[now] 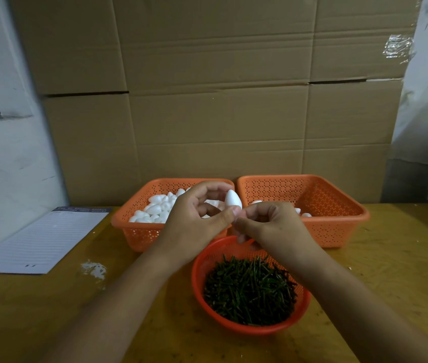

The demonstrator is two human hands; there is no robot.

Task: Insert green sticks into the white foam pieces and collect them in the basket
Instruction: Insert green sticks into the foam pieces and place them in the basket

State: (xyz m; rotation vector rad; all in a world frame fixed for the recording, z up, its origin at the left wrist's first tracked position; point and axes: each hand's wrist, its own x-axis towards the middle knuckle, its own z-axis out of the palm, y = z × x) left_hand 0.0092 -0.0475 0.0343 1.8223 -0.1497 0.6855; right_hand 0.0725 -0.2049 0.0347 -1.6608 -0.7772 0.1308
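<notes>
Both hands are up over the gap between the baskets, fingertips meeting. Left hand (197,218) grip: fingers curled round a white foam piece (233,199) — egg-shaped, pointed end up, held just above the near rim of the left basket (139,231). Right hand (270,224) grip: fingers curled and pinched at the base of that foam piece; whatever it pinches is hidden by the fingertips, so I cannot tell if a stick is in there.

Left basket is orange, perforated, heaped with loose white foam pieces (155,210). Right basket (338,224), same type, sits touching it side by side; only a few white pieces (306,214) show along its floor, partly behind the right hand.

Round orange bowl (197,279) sits on the table (50,310) nearest the person, just in front of both baskets — full of green sticks (249,289).

Lined notepad (37,242) lies at the table's left edge. White crumbs (93,268) sit between notepad and bowl. Cardboard boxes (207,87) are stacked behind.
</notes>
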